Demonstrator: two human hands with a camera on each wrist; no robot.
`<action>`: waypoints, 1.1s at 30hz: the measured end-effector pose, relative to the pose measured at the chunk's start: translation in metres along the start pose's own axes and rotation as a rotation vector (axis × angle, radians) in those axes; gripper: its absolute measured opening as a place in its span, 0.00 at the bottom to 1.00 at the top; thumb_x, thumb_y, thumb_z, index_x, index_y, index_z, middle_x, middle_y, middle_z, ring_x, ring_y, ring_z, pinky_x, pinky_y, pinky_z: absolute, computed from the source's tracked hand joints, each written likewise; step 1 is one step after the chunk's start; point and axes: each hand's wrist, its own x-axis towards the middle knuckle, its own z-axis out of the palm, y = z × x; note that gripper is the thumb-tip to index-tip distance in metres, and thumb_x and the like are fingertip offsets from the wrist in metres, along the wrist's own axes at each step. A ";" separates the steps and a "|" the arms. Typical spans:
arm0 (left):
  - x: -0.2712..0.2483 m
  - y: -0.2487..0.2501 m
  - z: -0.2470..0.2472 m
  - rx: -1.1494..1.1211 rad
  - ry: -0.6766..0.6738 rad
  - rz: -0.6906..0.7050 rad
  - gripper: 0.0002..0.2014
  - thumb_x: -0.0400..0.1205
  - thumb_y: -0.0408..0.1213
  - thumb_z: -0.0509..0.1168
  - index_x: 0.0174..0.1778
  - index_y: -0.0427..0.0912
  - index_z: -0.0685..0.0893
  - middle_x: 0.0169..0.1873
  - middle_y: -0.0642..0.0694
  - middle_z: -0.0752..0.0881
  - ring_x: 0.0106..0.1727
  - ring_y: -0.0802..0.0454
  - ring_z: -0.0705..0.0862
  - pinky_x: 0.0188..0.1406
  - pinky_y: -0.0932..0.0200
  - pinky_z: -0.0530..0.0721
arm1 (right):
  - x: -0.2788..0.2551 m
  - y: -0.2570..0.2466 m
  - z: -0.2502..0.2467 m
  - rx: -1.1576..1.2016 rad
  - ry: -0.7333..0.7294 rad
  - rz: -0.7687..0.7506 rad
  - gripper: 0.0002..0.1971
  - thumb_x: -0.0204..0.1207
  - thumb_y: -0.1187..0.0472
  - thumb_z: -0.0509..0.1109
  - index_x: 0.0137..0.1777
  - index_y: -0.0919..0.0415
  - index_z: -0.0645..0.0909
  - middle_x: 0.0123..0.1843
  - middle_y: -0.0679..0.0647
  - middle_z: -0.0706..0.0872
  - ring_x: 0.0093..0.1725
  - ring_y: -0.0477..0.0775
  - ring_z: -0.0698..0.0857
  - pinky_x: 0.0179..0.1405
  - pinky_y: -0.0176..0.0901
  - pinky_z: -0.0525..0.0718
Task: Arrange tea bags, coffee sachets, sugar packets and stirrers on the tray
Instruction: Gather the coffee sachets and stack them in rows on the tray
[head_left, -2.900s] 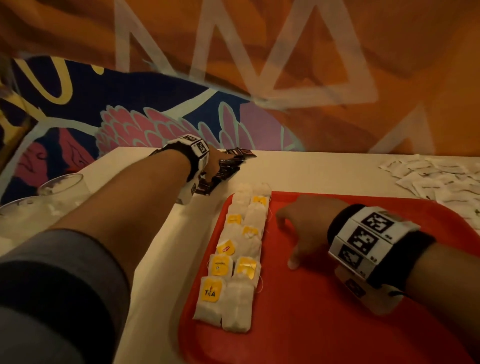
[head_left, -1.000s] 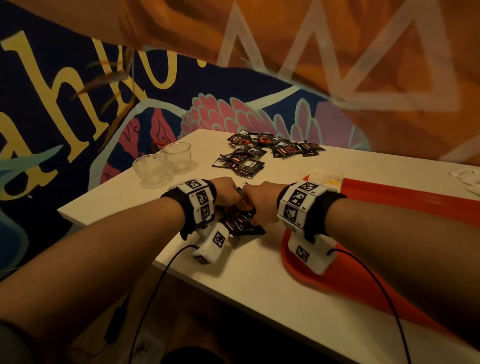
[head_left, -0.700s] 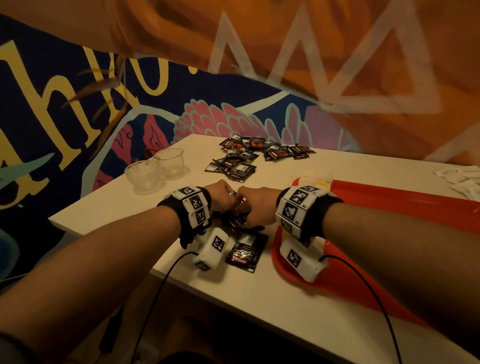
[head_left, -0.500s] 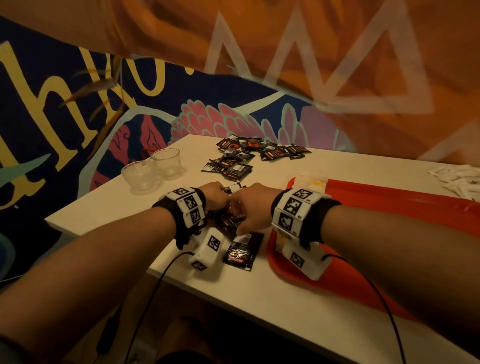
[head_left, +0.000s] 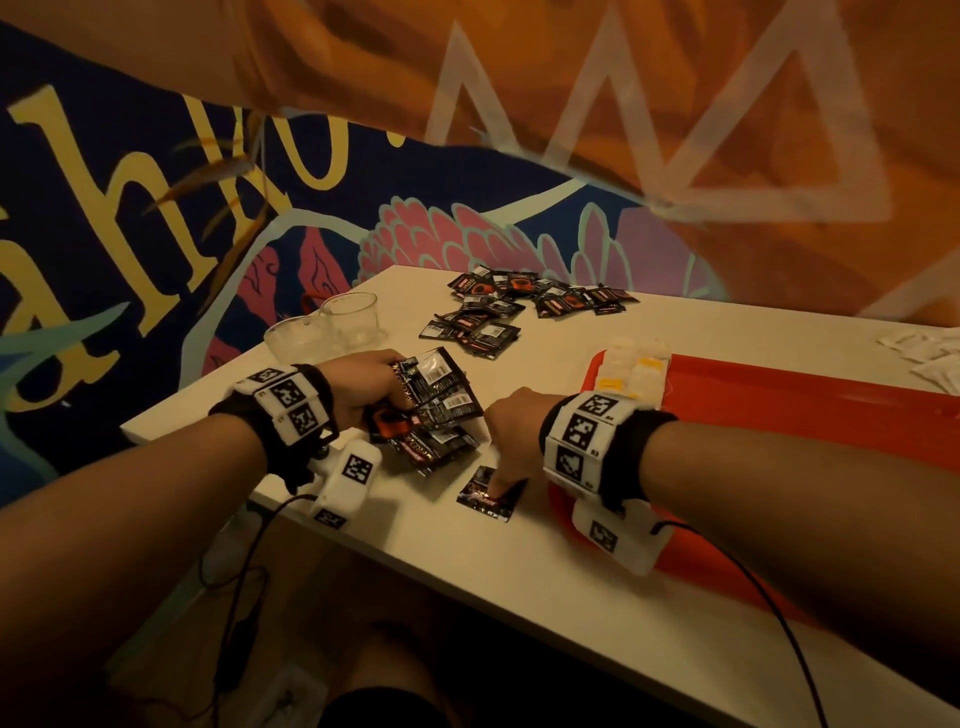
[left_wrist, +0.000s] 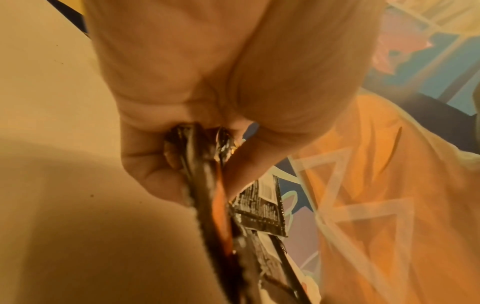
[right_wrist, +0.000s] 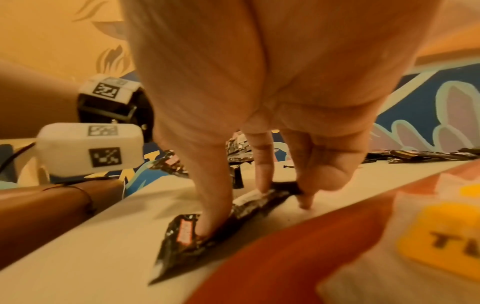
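Sachet (head_left: 488, 493) under right hand (head_left: 511, 431) fingertips pinching it, left hand (head_left: 363, 384) gripping sachet bundle (head_left: 436, 410).

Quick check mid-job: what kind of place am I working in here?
Probably a café or hotel refreshment corner: a painted wall mural, a white table with a red serving tray, scattered coffee sachets and clear plastic cups.

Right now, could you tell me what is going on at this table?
A person is sorting drink supplies onto a red tray. Their left hand grips a bunch of black coffee sachets above the table, while the right hand pinches a single sachet lying beside the tray. Tea bags already sit on the tray; more sachets lie loose farther back.
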 end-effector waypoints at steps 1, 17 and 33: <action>-0.001 -0.002 0.000 -0.004 -0.002 0.001 0.21 0.80 0.14 0.58 0.62 0.43 0.79 0.62 0.33 0.82 0.58 0.36 0.83 0.46 0.42 0.88 | 0.001 0.001 -0.001 0.034 0.001 0.008 0.24 0.73 0.46 0.78 0.61 0.59 0.77 0.46 0.51 0.80 0.45 0.52 0.79 0.27 0.37 0.70; -0.006 0.012 0.029 -0.389 0.128 0.202 0.23 0.81 0.17 0.58 0.68 0.43 0.73 0.55 0.38 0.84 0.48 0.40 0.86 0.35 0.46 0.85 | 0.001 0.037 -0.035 1.125 0.294 0.182 0.15 0.73 0.59 0.80 0.55 0.64 0.84 0.56 0.61 0.89 0.49 0.55 0.85 0.50 0.48 0.85; -0.012 0.068 0.143 -0.575 0.005 0.323 0.28 0.81 0.17 0.56 0.73 0.46 0.71 0.57 0.38 0.86 0.50 0.41 0.87 0.36 0.47 0.88 | 0.020 0.104 -0.002 1.563 0.673 0.393 0.24 0.73 0.62 0.76 0.63 0.51 0.68 0.58 0.60 0.83 0.54 0.62 0.88 0.55 0.64 0.88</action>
